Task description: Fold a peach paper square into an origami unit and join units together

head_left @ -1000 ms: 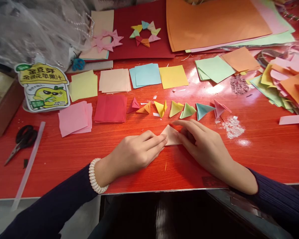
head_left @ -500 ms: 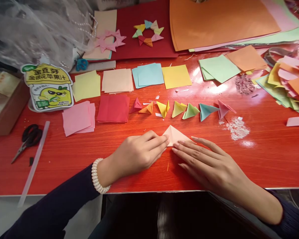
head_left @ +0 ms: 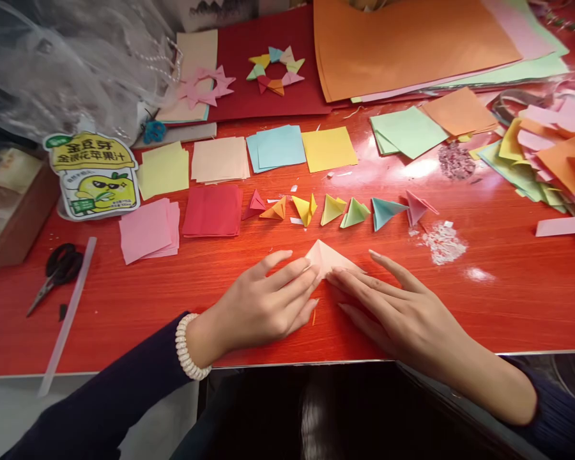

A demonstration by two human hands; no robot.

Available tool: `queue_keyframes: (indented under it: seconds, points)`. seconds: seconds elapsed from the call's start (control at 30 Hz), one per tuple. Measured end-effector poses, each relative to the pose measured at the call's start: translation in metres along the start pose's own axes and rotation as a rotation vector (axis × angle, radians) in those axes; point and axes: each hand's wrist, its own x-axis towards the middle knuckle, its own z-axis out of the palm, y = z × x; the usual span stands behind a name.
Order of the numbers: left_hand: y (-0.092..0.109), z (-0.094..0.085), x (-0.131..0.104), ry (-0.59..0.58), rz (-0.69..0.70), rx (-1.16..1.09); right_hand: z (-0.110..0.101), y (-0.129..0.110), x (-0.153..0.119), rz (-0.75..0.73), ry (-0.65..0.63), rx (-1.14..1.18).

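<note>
A pale peach folded paper triangle [head_left: 324,257] lies flat on the red table, point away from me, a crease running down its middle. On its left corner rest the fingertips of my left hand [head_left: 263,303], its fingers extended and parted. My right hand [head_left: 407,310] lies open along the lower right edge, index and middle fingers touching the paper and the others spread. Both hands partly cover the lower edge. Just beyond it runs a row of small folded paper pieces, among them a yellow one [head_left: 305,209], a blue one [head_left: 387,212] and a pink one [head_left: 418,207].
Stacks of square paper stand behind, including red [head_left: 212,211], pink [head_left: 146,231] and blue [head_left: 280,147]. Scissors [head_left: 60,269] and a translucent strip [head_left: 69,319] lie at left. Paper scraps [head_left: 556,147] heap at right. A multicoloured paper ring [head_left: 273,85] rests at the back.
My left fingers have spread apart, with the index finger and thumb lifting away from the others. My right hand has shifted slightly along the paper's lower edge. The whole view has moved a little.
</note>
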Motion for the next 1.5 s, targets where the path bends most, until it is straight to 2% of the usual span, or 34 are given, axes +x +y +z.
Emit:
queue_keyframes:
  seconds: [0.17, 0.3, 0.43, 0.63, 0.77, 0.87, 0.93, 1.0, 1.17, 1.33, 1.5]
  points:
    - [0.001, -0.011, -0.012, -0.022, -0.062, 0.035, -0.003, 0.003, -0.002, -0.004, -0.041, -0.022]
    - [0.002, -0.017, -0.030, -0.102, -0.137, 0.060, -0.003, 0.005, -0.003, 0.016, -0.025, -0.038]
    - [0.002, -0.017, -0.036, -0.146, -0.125, 0.065, -0.004, 0.010, -0.011, 0.068, -0.039, -0.054]
    - [0.002, -0.015, -0.033, -0.119, -0.133, 0.024, -0.014, 0.017, -0.021, 0.090, 0.018, -0.127]
    - [-0.002, -0.014, -0.034, -0.093, -0.217, -0.096, -0.015, 0.021, -0.025, 0.082, 0.002, -0.071]
    - [-0.009, -0.013, -0.026, -0.177, -0.310, -0.221, -0.017, 0.024, -0.028, 0.110, 0.009, -0.017]
    - [-0.013, -0.010, -0.014, -0.257, -0.351, -0.249, -0.018, 0.023, -0.027, 0.113, 0.015, 0.010]
    - [-0.016, -0.007, 0.002, -0.282, -0.371, -0.247, -0.019, 0.022, -0.024, 0.085, -0.012, 0.018]
    - [-0.016, -0.004, 0.025, -0.316, -0.237, -0.356, -0.020, 0.020, -0.024, 0.025, -0.092, 0.046]
    - [-0.018, 0.000, 0.020, -0.275, -0.087, -0.420, -0.025, 0.020, -0.029, -0.061, -0.084, 0.113]
    - [-0.022, 0.005, 0.020, -0.189, -0.031, -0.457, -0.025, 0.020, -0.025, -0.180, -0.040, 0.017]
